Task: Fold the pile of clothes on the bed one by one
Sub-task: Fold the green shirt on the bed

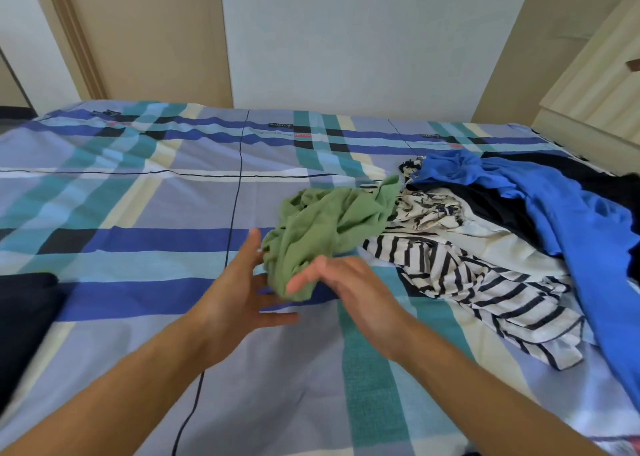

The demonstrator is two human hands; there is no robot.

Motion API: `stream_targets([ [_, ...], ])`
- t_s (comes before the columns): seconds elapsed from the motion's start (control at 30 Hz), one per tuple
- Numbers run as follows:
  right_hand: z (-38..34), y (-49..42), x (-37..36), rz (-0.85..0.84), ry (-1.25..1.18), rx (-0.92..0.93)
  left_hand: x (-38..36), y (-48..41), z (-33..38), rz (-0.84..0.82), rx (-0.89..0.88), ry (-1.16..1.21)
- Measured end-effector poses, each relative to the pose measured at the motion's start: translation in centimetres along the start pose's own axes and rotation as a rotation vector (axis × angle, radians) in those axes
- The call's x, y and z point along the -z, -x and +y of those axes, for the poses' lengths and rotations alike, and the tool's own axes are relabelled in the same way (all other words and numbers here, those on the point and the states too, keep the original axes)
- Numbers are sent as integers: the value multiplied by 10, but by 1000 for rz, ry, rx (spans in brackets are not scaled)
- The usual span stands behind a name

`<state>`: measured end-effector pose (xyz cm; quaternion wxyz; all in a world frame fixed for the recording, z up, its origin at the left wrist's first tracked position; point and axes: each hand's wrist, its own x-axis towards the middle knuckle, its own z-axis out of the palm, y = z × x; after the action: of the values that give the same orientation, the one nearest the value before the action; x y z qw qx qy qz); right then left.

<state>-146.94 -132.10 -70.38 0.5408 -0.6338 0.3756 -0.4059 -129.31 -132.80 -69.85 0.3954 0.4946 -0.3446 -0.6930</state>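
A dark cloth (24,317) lay at the bed's (138,196) left edge, with open plaid sheet from there to the middle. My left hand (239,289) reached forward, fingers spread. My right hand (346,289) was beside it, fingers straight, and both were at the near end of the crumpled green garment (325,223), gripping nothing. Right of that sat the pile (450,220), its striped top (485,282) nearest me and its blue garment (571,230) draped toward the right edge.
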Motion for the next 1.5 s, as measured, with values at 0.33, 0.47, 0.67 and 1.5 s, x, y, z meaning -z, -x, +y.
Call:
stream_targets([
  [0.33,-8,5,16,-24,83,-29,17,8,13,218,-221,-275],
  [0.47,17,-1,51,386,593,26,33,21,41,52,-239,-446],
  [0.67,68,-14,57,-16,980,-146,82,29,61,193,-311,-999],
  [1.5,46,-13,29,76,595,-289,84,25,57,-179,-509,-182],
])
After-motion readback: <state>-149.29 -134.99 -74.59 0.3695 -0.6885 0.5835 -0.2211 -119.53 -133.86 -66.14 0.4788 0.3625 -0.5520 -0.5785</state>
